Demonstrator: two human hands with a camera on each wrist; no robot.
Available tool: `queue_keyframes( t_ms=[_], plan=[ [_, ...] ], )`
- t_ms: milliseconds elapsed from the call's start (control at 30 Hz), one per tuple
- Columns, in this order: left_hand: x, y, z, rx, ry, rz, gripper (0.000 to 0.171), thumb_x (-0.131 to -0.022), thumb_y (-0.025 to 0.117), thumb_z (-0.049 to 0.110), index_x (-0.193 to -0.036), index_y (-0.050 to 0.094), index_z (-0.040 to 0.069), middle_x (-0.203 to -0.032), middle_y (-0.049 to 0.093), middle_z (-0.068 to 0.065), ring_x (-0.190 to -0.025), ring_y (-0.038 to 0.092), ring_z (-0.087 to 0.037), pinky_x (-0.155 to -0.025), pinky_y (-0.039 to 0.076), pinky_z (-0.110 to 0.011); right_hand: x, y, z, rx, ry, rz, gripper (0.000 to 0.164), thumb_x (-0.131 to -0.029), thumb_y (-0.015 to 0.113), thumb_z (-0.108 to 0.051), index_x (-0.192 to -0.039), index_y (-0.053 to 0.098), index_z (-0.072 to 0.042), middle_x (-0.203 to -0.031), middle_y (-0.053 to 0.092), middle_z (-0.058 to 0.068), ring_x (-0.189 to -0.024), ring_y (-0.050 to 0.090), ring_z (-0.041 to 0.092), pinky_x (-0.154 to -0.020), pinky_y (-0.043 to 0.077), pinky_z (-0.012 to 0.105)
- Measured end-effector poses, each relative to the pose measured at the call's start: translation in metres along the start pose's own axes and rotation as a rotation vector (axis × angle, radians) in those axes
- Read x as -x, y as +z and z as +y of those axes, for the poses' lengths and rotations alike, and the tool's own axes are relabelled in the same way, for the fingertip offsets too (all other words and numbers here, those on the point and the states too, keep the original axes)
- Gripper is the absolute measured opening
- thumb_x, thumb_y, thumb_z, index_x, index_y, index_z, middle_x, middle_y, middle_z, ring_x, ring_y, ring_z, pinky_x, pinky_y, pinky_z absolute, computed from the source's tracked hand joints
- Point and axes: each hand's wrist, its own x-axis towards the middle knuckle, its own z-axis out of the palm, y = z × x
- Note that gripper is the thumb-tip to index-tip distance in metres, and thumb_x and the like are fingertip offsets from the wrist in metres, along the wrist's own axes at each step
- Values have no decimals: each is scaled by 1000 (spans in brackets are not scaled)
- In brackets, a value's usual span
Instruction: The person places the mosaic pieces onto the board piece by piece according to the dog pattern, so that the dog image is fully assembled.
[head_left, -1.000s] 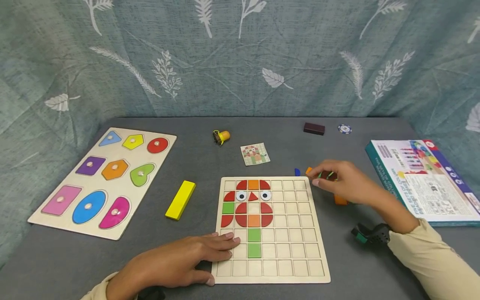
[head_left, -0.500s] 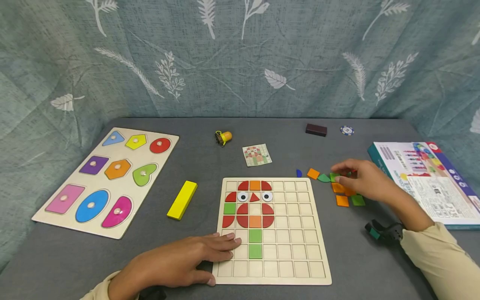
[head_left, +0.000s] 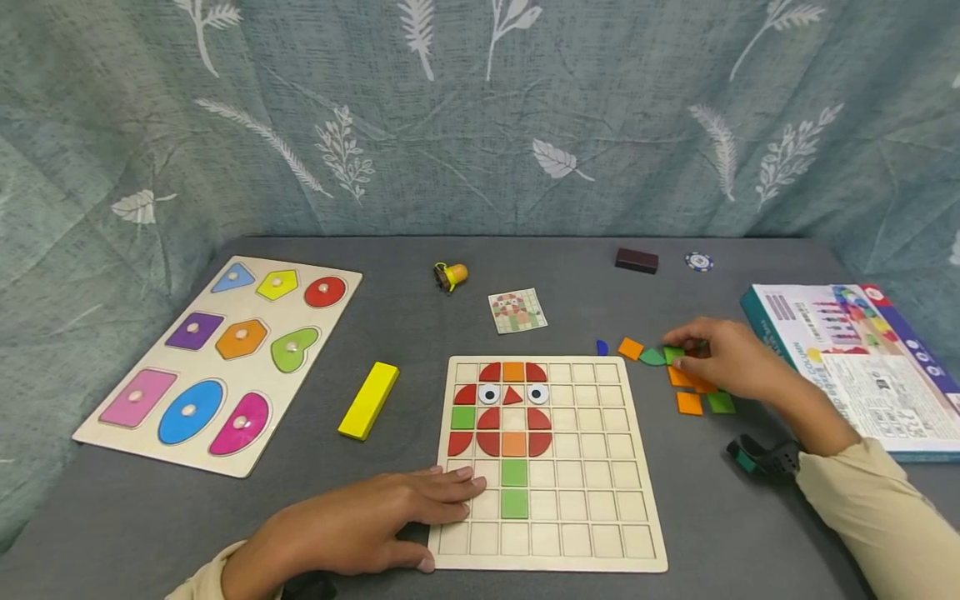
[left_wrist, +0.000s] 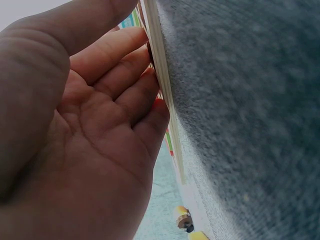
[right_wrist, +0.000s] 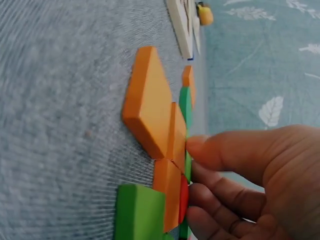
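My left hand (head_left: 367, 521) rests with straight fingers on the left edge of a wooden grid board (head_left: 592, 542), its thumb at the near corner. Red, orange and green tiles and two eye pieces form a pattern on the board's left and middle squares. To the right, my right hand (head_left: 738, 358) pinches a green square tile (head_left: 672, 353) between thumb and index finger, low over the table. Around it lie orange square tiles (head_left: 689, 403), a green leaf-shaped piece (head_left: 652, 357) and another green tile (head_left: 722, 402). A red piece (right_wrist: 183, 200) shows under the fingers in the right wrist view.
A knob puzzle (head_left: 281, 396) and a yellow block (head_left: 369, 400) lie left of the board. Behind it are a pattern card (head_left: 517, 311), a small yellow-brown toy (head_left: 452, 275), a dark block (head_left: 637, 261) and a poker chip (head_left: 699, 262). A box (head_left: 862, 367) lies at right.
My right hand has moved right, from the board's far right corner to the green square tile among the loose pieces. The left hand stays on the board.
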Motion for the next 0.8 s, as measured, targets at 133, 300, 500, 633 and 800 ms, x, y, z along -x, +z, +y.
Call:
queue_keyframes(
  t_ms=[133, 300, 500, 633, 800],
  plan=[
    [-1, 1, 0, -4, 6, 7, 58, -87, 75, 19, -141, 53, 13, -152, 37, 7, -141, 32, -18, -107, 38, -38, -2, 0, -2, 55, -7, -9, 27, -90, 65, 0, -116, 67, 4, -104, 63, 14, -87, 55, 25, -73, 49, 41],
    [0, 0, 1, -7, 0, 14, 58, -87, 75, 18, -140, 54, 13, -152, 37, 8, -141, 31, -18, -107, 38, -36, -4, 0, -5, 82, -26, -16, 26, -88, 66, 1, -114, 69, 4, -92, 57, 8, -77, 49, 21, -65, 43, 35],
    [0, 0, 1, -2, -9, 16, 58, -86, 75, 19, -140, 54, 15, -151, 37, 8, -141, 32, -18, -106, 39, -37, -3, 0, -7, 77, -29, -15, 20, -88, 66, 2, -108, 72, 2, -92, 56, 7, -73, 49, 19, -62, 43, 33],
    [-1, 0, 1, -4, -7, 14, 57, -86, 75, 20, -140, 55, 15, -151, 37, 9, -140, 32, -19, -106, 39, -37, -2, 0, -9, 82, -49, -17, 16, -88, 67, 1, -103, 72, -1, -92, 62, 5, -72, 51, 16, -61, 45, 32],
    [-1, 0, 0, 3, -8, 5, 57, -87, 75, 20, -140, 55, 15, -151, 38, 9, -140, 32, -18, -106, 38, -38, 1, 0, -17, 75, -87, 6, 17, -90, 67, -3, -105, 73, -3, -93, 67, 4, -70, 55, 12, -59, 48, 30]
  ],
)
